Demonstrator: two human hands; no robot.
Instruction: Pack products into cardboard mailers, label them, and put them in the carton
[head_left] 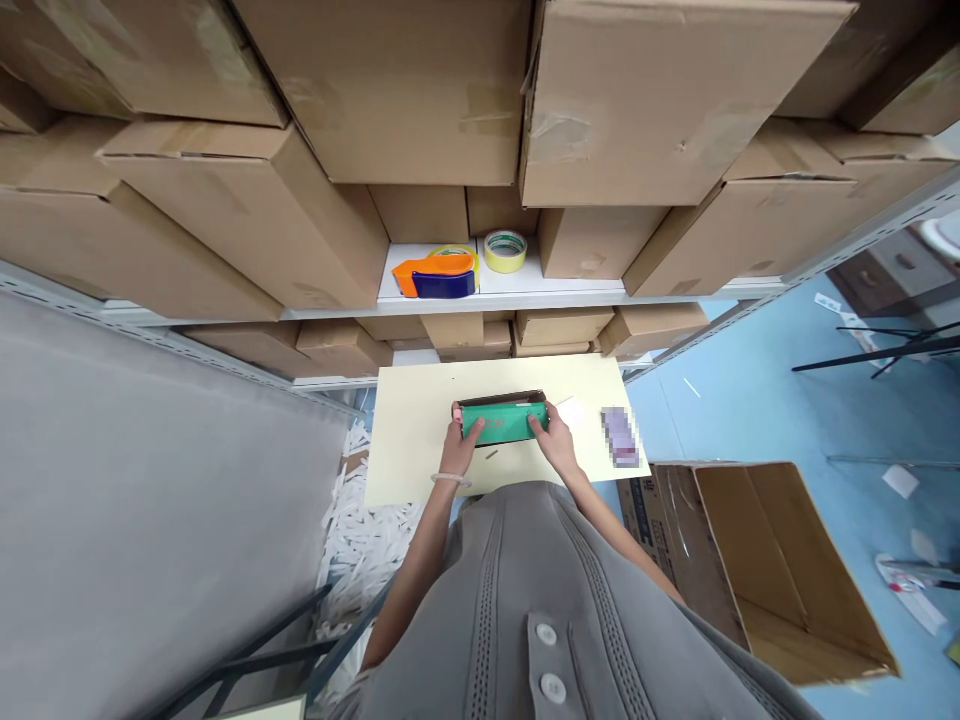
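Over a pale yellow tabletop (420, 470), a small green box (504, 424) is held at both ends. Behind its green face shows a dark, open-looking strip along the far edge; its inside is too small to make out. My left hand (459, 446) grips the left end, thumb on the green face, and a ring-like band sits on that wrist. The right end is in my right hand (553, 440), thumb also on the front. A small dark piece (491, 454) lies on the table just below the box, and a white slip (570, 408) is beside my right hand.
A blurred purple item (620, 437) lies at the table's right. An orange-and-blue tape dispenser (435, 276) and a yellow tape roll (505, 251) sit on the shelf, among cardboard boxes (420, 90). An open carton (787, 560) stands right; paper strips (367, 535) cover the floor left.
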